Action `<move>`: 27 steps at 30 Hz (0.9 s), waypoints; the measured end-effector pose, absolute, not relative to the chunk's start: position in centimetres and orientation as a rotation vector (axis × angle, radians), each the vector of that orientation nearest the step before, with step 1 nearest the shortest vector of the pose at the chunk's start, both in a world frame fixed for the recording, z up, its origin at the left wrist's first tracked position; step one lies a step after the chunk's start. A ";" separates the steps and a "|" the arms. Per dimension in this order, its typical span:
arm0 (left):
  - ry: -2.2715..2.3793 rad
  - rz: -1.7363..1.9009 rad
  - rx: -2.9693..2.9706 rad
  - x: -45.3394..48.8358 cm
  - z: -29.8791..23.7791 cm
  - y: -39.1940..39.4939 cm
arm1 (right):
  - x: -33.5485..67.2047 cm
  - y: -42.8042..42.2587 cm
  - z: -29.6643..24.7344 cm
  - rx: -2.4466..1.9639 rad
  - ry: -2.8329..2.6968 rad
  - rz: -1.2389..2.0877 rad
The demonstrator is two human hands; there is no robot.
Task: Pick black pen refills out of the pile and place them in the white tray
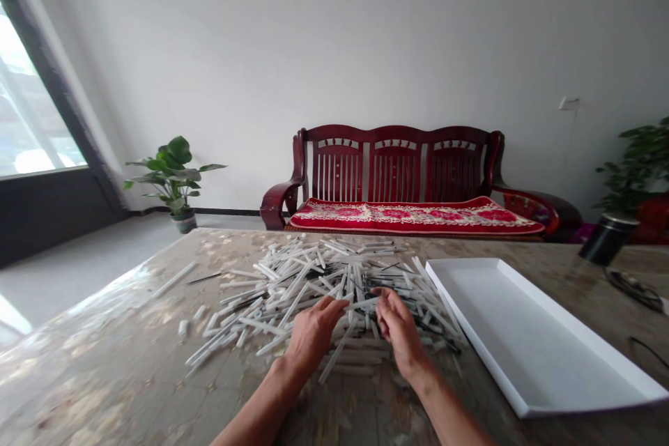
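Two bare hands met above a loose pile (296,303) of thin white tubes and dark rods (203,279) on a worktop (130,362); the left hand (313,327) had its grip pinched on one end of a white tube (362,304), and the right hand (398,327) seemed to pinch the other end, though the fingers partly hid it. The held tube lay level, just over the middle of the pile.

A slack pinch could let the smooth tube slip and vanish among its likenesses; a wrist brushing the crossed tubes could set them rolling, since they looked round and lay unsupported; the stray tube (174,280) near the left edge seemed likeliest to roll off.

The tubes were straight, slim and milky, probably plastic; the dark rods were thinner; short pale stubs (183,327) lay to the left. The worktop's covering was brown, mottled and faintly glossy; at right, touching or almost touching the pile, stood a matte white tray (523,334), oblong and low-walled; beyond, a carved, dark red wooden sofa (394,178) bore a patterned red cloth (412,214).
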State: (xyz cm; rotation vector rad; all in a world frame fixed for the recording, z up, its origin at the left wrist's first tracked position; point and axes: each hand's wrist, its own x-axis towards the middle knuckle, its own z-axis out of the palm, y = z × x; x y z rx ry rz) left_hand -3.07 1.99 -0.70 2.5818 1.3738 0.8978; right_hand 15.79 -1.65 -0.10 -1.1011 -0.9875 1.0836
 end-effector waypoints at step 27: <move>2.238 0.291 2.160 -10.8 1.9 3.5 | 16.9 -0.9 -2.9 -1.160 -1.528 0.191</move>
